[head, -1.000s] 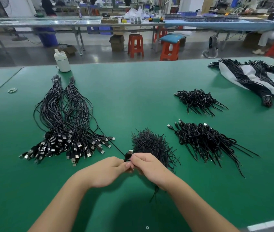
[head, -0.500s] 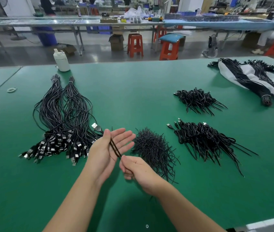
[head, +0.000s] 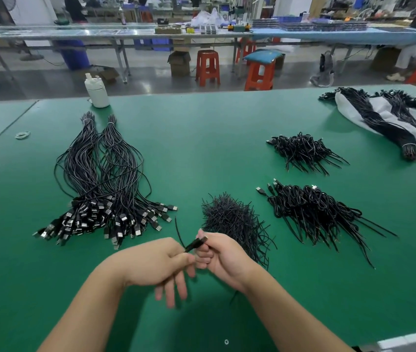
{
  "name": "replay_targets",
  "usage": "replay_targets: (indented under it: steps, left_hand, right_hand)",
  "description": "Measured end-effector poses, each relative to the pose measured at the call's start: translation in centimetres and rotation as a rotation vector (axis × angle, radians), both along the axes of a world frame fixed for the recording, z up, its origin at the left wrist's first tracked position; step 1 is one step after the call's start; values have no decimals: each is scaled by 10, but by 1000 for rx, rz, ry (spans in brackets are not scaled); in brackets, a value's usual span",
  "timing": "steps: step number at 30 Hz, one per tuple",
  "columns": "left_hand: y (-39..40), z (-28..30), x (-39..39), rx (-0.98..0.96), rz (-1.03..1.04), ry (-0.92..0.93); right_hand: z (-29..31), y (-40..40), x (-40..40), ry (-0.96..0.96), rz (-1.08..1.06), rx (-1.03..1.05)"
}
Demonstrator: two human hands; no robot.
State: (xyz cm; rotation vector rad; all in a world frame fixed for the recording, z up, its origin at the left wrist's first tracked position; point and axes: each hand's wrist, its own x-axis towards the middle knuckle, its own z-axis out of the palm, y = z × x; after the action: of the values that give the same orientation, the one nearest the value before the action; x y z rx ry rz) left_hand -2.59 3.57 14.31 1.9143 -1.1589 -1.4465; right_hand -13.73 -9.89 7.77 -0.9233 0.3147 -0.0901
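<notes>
Left hand (head: 156, 262) and right hand (head: 224, 257) are held together above the near table (head: 202, 148). A cable (head: 196, 244) is pinched by left thumb and forefinger, other fingers loose, and gripped in the curled right, likely for coiling; ties (head: 232, 219) are piled just beyond, within reach.

One black USB cable (head: 194, 244), plug end tilted up to the right, thin tail rising leftward, pinched between left hand (head: 156, 262) and right hand (head: 223, 255).

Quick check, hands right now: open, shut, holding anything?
Left hand: pinches the cable at thumb and forefinger, other fingers loose.
Right hand: curled round the same cable, near its plug.
</notes>
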Motion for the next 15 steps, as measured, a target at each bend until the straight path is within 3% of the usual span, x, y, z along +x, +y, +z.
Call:
replay_targets:
  steps: [2,7,9,12,13,15]
  left_hand:
    - [-5,-9,-3,4,163,-64]
    - [-25,-24,2,-340,677,-339]
    - [-36,-22,-2,-505,870,-111]
    - [-45,-7,-6,-732,1060,687]
    - [-45,-3,-5,-775,1065,825]
    - [-42,8,-2,-819,997,899]
  right_hand:
    - [3,0,1,-5,7,-26]
    - [7,-2,-3,-30,16,-84]
    - [5,4,-3,-38,37,-86]
    - [1,11,0,-36,52,-100]
    - [0,11,0,-38,47,-89]
    - [-1,6,0,-39,8,-1]
